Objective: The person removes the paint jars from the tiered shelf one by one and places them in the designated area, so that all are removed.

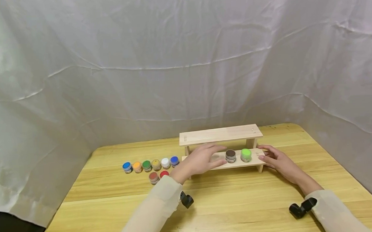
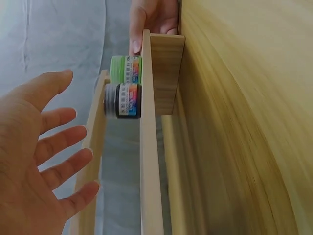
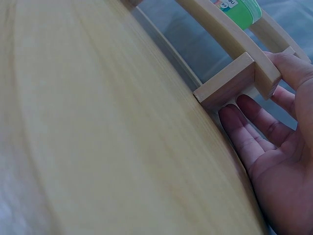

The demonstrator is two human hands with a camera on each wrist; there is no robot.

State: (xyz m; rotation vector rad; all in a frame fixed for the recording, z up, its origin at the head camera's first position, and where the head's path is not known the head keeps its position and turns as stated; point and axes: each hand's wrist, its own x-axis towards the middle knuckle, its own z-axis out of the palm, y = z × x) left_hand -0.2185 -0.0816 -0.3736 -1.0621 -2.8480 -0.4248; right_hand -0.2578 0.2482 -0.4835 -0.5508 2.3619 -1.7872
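A small two-tier wooden shelf (image 1: 219,134) stands on the table. On its lower tier are a jar with a dark brown lid (image 1: 230,156) and, to its right, a light green jar (image 1: 246,155). My left hand (image 1: 201,159) hovers over the left part of that tier, fingers spread and thumb apart. In the left wrist view, a gap separates the left hand (image 2: 36,156) from the dark-lidded jar (image 2: 123,101). My right hand (image 1: 281,163) grips the lower tier's right end. The right wrist view shows its thumb (image 3: 288,66) against the board's end and its fingers beside the leg.
Left of the shelf, a row of several small paint jars (image 1: 147,165) stands on the wooden table (image 1: 233,204). A reddish-brown jar (image 1: 153,178) and a red jar (image 1: 164,173) sit in front, the red one partly behind my left forearm. Grey fabric (image 1: 160,93) hangs behind.
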